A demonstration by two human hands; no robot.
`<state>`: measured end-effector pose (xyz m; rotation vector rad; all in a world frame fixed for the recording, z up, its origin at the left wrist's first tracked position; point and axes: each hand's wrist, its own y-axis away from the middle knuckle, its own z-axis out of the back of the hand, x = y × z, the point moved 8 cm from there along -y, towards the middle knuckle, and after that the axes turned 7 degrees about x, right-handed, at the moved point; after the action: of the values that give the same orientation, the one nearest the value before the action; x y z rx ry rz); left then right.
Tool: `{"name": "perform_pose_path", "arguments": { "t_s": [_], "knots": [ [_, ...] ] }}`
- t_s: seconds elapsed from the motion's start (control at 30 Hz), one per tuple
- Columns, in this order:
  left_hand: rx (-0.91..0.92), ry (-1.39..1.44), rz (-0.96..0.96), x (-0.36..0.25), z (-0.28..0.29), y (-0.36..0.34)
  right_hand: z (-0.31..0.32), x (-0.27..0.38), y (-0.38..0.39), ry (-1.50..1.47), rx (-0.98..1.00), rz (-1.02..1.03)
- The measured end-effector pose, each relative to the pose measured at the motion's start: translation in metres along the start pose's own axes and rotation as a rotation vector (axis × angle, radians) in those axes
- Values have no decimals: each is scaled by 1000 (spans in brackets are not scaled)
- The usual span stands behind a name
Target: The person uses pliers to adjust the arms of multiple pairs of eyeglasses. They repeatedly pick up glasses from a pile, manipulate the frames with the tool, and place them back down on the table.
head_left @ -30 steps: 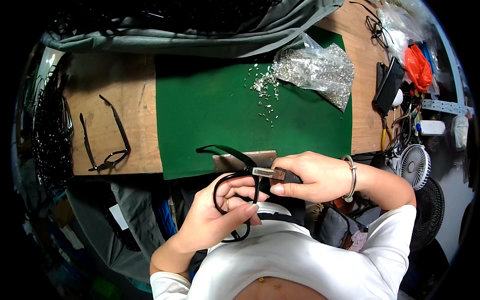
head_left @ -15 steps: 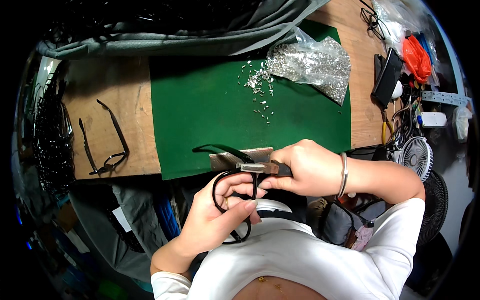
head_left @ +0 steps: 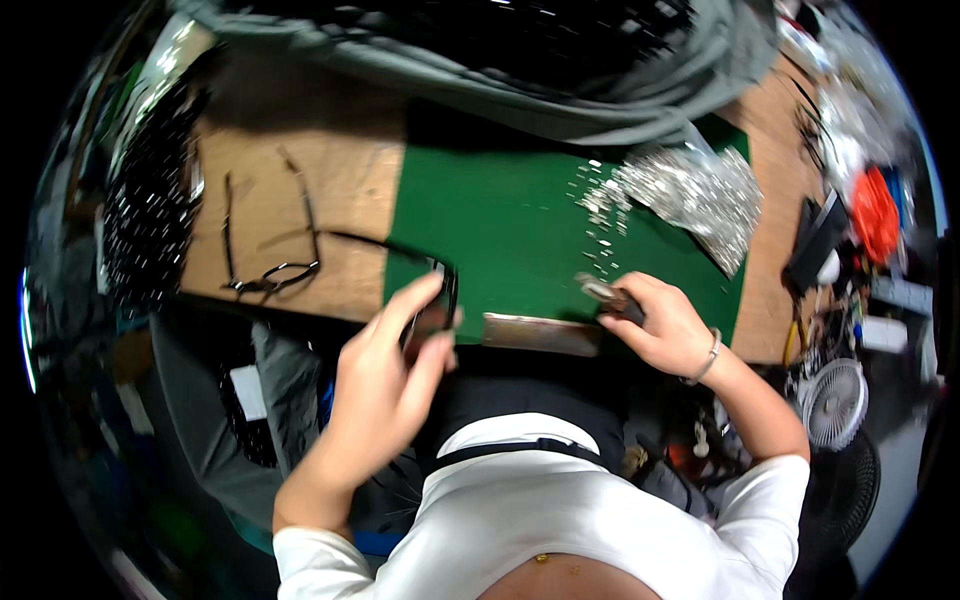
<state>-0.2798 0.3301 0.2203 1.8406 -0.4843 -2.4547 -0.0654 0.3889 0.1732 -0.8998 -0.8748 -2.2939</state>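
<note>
Black eyeglasses (head_left: pixel 453 290), blurred by motion, are gripped between the thumb and fingers of my left hand (head_left: pixel 385 375), at the green mat's left front. One temple points away to the left. My right hand (head_left: pixel 665 325) is closed around a small pair of pliers (head_left: pixel 598 288), with its metal jaws pointing left over the mat (head_left: pixel 470 215). Between my hands, a flat metallic strip (head_left: pixel 540 334) lies along the mat's front edge. Small silvery pieces (head_left: pixel 603 200) are scattered beyond the pliers, beside a clear plastic bag (head_left: pixel 695 195) full of them.
Another pair of black glasses (head_left: pixel 315 235) lies with temples unfolded on the wood at left. Grey cloth (head_left: pixel 480 85) holding a dark glossy heap borders the far side. At right are a black phone-like object (head_left: pixel 815 240), a red bag (head_left: pixel 875 215) and a white fan (head_left: pixel 835 403).
My hands have separated: the left carried the glasses left and away from the pliers, while the right still holds the pliers. The whole view has shifted, placing the table further right.
</note>
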Motion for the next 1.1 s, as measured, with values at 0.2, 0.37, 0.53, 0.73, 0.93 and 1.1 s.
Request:
{"name": "perform_pose_path", "arguments": {
  "t_s": [0.2, 0.37, 0.53, 0.73, 0.93, 1.1],
  "knots": [
    [-158, -47, 118, 45, 77, -4, -4, 9, 0, 23, 27, -56],
    [18, -767, -256, 15, 95, -10, -1, 5, -2, 8, -19, -73],
    [-260, -1199, -94, 48, 124, -12, 3, 5, -5, 35, -40, -28],
    [-264, -990, -70, 49, 110, -27, 3, -2, 2, 14, -60, 1],
    [-301, -978, -262, 14, 93, -35, 1, 0, 4, 8, -68, 17],
    [-469, -795, -146, 12, 116, -20, 4, 1, 6, 6, -79, 37]
  ]
}}
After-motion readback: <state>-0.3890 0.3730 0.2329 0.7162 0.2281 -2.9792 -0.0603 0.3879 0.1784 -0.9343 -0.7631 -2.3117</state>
